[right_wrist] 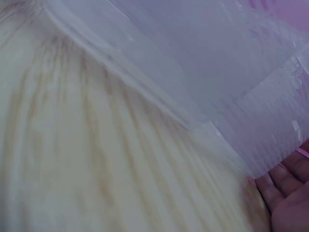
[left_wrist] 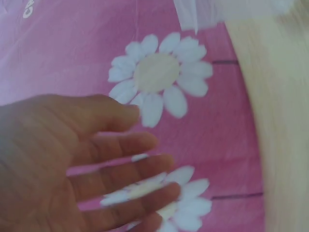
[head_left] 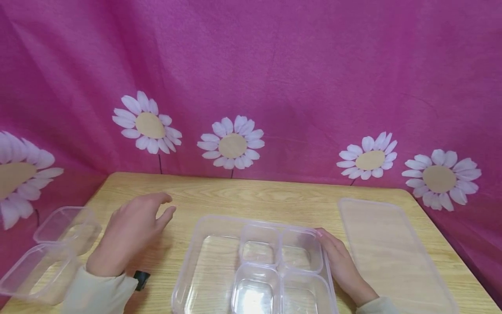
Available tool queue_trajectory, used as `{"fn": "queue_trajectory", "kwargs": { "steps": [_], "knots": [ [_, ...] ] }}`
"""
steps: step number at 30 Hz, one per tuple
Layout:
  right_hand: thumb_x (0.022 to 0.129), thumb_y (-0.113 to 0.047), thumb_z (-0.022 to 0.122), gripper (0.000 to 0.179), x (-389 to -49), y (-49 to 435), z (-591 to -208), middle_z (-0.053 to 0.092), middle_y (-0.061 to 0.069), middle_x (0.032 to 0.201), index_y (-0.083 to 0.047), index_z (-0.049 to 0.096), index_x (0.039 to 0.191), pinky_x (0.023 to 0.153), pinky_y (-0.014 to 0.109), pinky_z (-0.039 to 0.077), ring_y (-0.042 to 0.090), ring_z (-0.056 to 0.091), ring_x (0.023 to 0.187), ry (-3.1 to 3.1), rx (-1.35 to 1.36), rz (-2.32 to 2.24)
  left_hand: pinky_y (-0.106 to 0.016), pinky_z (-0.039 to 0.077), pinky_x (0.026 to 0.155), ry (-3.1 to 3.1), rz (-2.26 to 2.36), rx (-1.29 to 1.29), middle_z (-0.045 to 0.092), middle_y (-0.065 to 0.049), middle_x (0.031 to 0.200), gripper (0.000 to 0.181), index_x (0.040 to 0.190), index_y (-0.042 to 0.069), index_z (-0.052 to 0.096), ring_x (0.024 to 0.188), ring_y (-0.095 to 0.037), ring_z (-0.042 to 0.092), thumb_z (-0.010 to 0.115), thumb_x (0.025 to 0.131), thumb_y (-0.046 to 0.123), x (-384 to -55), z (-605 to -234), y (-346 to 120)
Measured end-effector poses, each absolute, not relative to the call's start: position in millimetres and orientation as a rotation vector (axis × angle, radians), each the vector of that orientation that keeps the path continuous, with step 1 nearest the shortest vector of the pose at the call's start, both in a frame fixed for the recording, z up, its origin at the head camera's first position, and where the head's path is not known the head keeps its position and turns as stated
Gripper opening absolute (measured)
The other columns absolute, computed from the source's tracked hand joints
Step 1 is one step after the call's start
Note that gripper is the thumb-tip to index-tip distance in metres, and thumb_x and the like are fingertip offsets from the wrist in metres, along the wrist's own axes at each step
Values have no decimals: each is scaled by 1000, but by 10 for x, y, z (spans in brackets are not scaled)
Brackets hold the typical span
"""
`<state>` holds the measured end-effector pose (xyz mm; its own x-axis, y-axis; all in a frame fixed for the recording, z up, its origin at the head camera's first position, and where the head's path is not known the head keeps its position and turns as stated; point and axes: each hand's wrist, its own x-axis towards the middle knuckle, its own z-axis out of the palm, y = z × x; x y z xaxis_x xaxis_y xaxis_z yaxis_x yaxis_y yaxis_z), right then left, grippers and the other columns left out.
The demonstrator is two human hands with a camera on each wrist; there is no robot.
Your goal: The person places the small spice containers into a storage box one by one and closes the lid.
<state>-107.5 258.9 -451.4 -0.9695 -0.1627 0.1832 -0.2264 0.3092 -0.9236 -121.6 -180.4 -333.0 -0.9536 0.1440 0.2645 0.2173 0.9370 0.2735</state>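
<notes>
A large clear plastic box [head_left: 211, 220] stands on the table, with several small clear square containers [head_left: 260, 229] filling its right half. Its left half holds no small containers. My right hand [head_left: 345, 266] rests against the box's right wall, fingertips at the rim near the far corner. In the right wrist view, part of that hand [right_wrist: 292, 193] touches the clear plastic wall. My left hand [head_left: 135, 231] is above the table, left of the box, holding nothing. The left wrist view shows its fingers [left_wrist: 130, 169] loosely spread and slightly bent.
Two clear containers [head_left: 39, 253] stand at the table's left edge, beside my left forearm. A flat translucent lid [head_left: 388, 244] lies on the right. Behind the wooden table [head_left: 188, 187] hangs a magenta cloth [head_left: 274, 65] with white daisies.
</notes>
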Motion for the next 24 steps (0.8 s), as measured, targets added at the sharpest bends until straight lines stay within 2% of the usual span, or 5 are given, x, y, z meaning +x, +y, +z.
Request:
{"fn": "queue_trajectory", "kwargs": {
  "steps": [6,9,15,21,24],
  "knots": [
    [114,-31,27,49,-1068,2603,-4524,69,8,120,0,63,128,101,13,48,1,66,113,-2513,356,1758,-49,46,54,-2873,-276,-148,76,-15,88,30,110,7,71,67,-35,67,71,93,32,-1117,-3283,-2031],
    [115,-31,26,49,-1077,2612,-4531,69,9,119,-1,63,128,100,14,49,3,66,111,-2512,364,1761,-50,47,57,-2947,-212,-103,74,-16,85,35,109,4,69,70,-35,66,74,92,34,-1077,-3264,-2179],
    [115,-32,27,49,-1091,2614,-4524,69,9,119,-3,64,127,100,15,49,4,66,110,-2521,357,1745,-74,45,73,-3258,-208,188,67,-26,110,53,120,2,59,93,-57,60,76,90,42,-1003,-3204,-2479],
    [114,-33,27,50,-1085,2617,-4511,68,9,119,-1,62,128,100,16,50,4,66,110,-2518,361,1782,-65,48,72,-3431,-207,425,57,-19,91,54,112,1,53,86,-42,55,79,87,41,-931,-3166,-2624],
    [115,-33,26,50,-1082,2624,-4515,67,7,120,-1,61,130,100,16,51,4,66,112,-2517,380,1799,-66,49,77,-3486,-224,466,55,-19,94,53,112,1,54,91,-41,52,80,86,39,-923,-3167,-2663]
  ]
}}
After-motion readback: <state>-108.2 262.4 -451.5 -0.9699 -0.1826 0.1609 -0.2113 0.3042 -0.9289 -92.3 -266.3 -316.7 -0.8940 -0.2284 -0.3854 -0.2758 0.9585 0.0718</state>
